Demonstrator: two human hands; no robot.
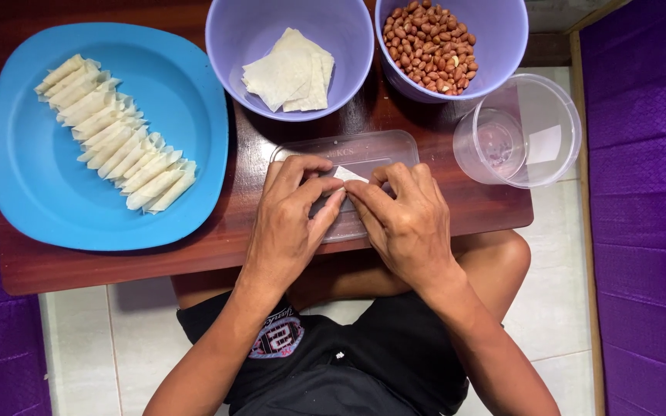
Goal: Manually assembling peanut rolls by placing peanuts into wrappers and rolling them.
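Together, the fingertips of both hands meet over a small white pastry wrapper (pixel 346 176), pinching and pressing its pale sheet; the left hand (pixel 290 219) curls thumb and forefinger closed on the wrapper's near edge, and the right hand (pixel 404 223) closes on it from the other side, so only a small corner of the sheet shows between them. Whether anything is folded inside it cannot be told. The wrapper lies on a clear rectangular plastic lid (pixel 364 150), seemingly used as a smooth working surface on the dark brown wooden table (pixel 117 262). Just beyond, within easy reach, stand a lilac plastic bowl of flat white wrappers (pixel 290 54) and a second lilac bowl of red-skinned peanuts (pixel 450 45). A round clear plastic container (pixel 519 129) sits to the right. Well to the left, a blue square plate (pixel 32 169) holds finished pale rolls (pixel 113 132) laid side by side in an overlapping row.
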